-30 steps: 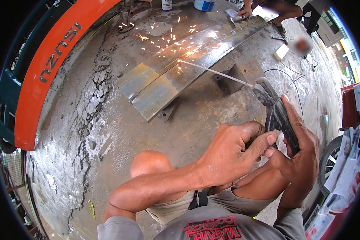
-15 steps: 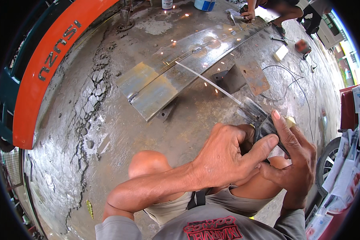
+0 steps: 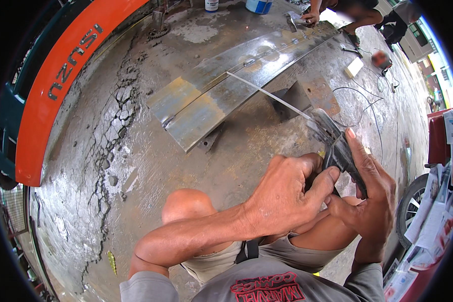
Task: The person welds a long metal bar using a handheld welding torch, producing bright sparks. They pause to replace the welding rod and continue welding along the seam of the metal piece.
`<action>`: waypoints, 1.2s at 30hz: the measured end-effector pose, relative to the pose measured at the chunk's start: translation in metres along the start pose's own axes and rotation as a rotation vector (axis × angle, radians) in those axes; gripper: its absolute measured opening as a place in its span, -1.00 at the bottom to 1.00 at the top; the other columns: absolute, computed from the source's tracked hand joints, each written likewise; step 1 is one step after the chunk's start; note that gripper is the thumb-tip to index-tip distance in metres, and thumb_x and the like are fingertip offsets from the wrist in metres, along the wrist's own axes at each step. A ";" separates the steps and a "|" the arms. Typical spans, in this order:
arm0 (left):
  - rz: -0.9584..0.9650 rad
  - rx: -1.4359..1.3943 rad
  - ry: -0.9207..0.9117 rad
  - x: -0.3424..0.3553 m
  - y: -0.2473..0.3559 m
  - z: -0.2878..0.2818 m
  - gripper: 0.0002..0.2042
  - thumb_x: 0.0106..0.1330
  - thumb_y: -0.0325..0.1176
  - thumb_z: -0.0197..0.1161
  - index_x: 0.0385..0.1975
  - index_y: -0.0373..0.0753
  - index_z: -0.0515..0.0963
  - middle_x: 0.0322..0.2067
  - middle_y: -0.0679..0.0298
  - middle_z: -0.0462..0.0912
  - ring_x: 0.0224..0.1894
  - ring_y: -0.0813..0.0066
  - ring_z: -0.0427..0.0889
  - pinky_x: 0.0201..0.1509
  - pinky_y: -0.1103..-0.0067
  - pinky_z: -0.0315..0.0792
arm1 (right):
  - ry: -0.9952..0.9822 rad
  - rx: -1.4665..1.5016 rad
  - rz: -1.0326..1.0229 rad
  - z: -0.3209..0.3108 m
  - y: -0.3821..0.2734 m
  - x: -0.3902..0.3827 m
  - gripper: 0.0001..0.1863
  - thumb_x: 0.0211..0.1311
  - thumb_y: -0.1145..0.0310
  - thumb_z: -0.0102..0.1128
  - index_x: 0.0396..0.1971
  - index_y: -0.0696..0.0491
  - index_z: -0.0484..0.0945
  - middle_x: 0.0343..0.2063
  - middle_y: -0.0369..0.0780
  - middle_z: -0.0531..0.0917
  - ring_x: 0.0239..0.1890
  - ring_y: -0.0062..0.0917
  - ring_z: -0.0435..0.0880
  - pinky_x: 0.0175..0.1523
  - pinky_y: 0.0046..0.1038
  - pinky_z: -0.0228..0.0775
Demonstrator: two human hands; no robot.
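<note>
Sparks gone from the steel plate [image 3: 194, 113], the pale rod [image 3: 267, 94] at its seam [image 3: 196, 99].
The burst of a second ago has died away, and the rod's tip lies slightly farther along the seam than in the last frame; whether it touches is unclear. The left forearm [image 3: 196, 229] slants across the body; the right forearm [image 3: 371, 246] stands nearly upright. The right hand [image 3: 370, 194] wraps the black rod holder [image 3: 342, 157], index finger laid along it, while the left hand [image 3: 287, 194] pinches its near part between thumb and curled fingers.
</note>
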State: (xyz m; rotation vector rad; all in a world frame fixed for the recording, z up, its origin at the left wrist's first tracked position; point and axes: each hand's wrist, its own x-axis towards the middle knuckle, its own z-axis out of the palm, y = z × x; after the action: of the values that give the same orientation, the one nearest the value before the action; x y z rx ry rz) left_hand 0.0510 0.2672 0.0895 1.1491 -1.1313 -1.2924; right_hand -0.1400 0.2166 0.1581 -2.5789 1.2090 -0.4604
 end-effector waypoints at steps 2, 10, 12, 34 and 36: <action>0.007 -0.016 -0.020 -0.001 0.000 0.000 -0.56 0.57 -0.18 0.30 -0.54 -0.41 0.57 -0.68 0.07 0.57 -0.60 0.62 0.51 -0.54 0.39 0.32 | -0.003 0.010 -0.001 -0.002 -0.001 -0.001 0.11 -0.28 0.29 0.67 0.51 0.05 0.51 -0.36 -0.11 0.69 -0.43 -0.27 0.65 -0.24 -0.23 0.57; 0.038 -0.041 -0.089 -0.003 -0.001 -0.002 -0.53 0.61 -0.12 0.31 -0.52 -0.36 0.60 -0.64 0.20 0.70 -0.57 0.67 0.64 -0.56 0.49 0.39 | -0.030 0.048 -0.006 -0.010 -0.005 -0.004 0.08 -0.19 0.31 0.70 0.51 0.09 0.49 -0.17 -0.01 0.78 -0.27 -0.27 0.81 -0.14 -0.25 0.65; 0.047 -0.062 -0.097 -0.004 -0.004 0.000 -0.54 0.62 -0.12 0.30 -0.50 -0.36 0.60 -0.63 0.19 0.72 -0.58 0.64 0.67 -0.55 0.51 0.42 | -0.037 0.059 -0.003 -0.011 -0.005 -0.005 0.08 -0.17 0.32 0.69 0.51 0.11 0.48 -0.07 0.03 0.78 -0.15 -0.23 0.85 -0.05 -0.25 0.67; 0.015 -0.116 -0.022 -0.002 -0.004 0.007 -0.46 0.58 -0.03 0.32 -0.51 -0.43 0.61 -0.69 -0.09 0.55 -0.66 0.12 0.60 -0.49 0.24 0.41 | 0.001 -0.036 -0.083 -0.016 -0.003 0.001 0.10 -0.26 0.35 0.68 0.50 0.09 0.50 -0.15 -0.04 0.79 -0.27 -0.22 0.79 -0.12 -0.23 0.63; 0.013 -0.118 -0.020 -0.002 -0.004 0.007 -0.46 0.57 -0.03 0.33 -0.53 -0.43 0.61 -0.69 -0.08 0.56 -0.67 0.13 0.61 -0.49 0.24 0.42 | 0.051 -0.022 -0.101 -0.012 0.001 0.005 0.10 -0.26 0.36 0.68 0.50 0.06 0.51 -0.19 -0.04 0.77 -0.27 -0.21 0.78 -0.12 -0.23 0.63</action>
State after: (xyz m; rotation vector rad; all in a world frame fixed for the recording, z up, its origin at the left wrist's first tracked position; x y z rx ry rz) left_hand 0.0438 0.2693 0.0863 1.0421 -1.0609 -1.3457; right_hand -0.1421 0.2110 0.1696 -2.6712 1.1098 -0.5398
